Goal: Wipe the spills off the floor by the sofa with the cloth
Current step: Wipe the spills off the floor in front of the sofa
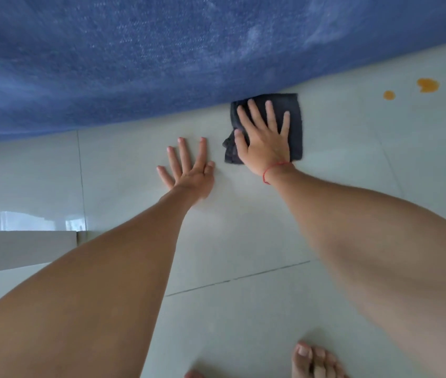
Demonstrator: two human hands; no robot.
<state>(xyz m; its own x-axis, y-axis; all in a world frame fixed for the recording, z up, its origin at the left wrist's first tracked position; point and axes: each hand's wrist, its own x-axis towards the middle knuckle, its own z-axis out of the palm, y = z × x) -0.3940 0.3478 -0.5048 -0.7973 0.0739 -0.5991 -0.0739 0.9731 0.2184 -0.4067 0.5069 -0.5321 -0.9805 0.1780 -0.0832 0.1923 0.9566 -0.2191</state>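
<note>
A dark grey folded cloth lies flat on the pale tiled floor, right against the bottom edge of the blue sofa. My right hand presses down on the cloth with its fingers spread; a red thread is around that wrist. My left hand rests flat on the bare floor just left of the cloth, fingers apart, holding nothing. Three orange spills dot the floor to the right of the cloth, near the sofa edge.
A grey low ledge or furniture edge sits at the left. My bare toes show at the bottom. Dark grout lines cross the tiles.
</note>
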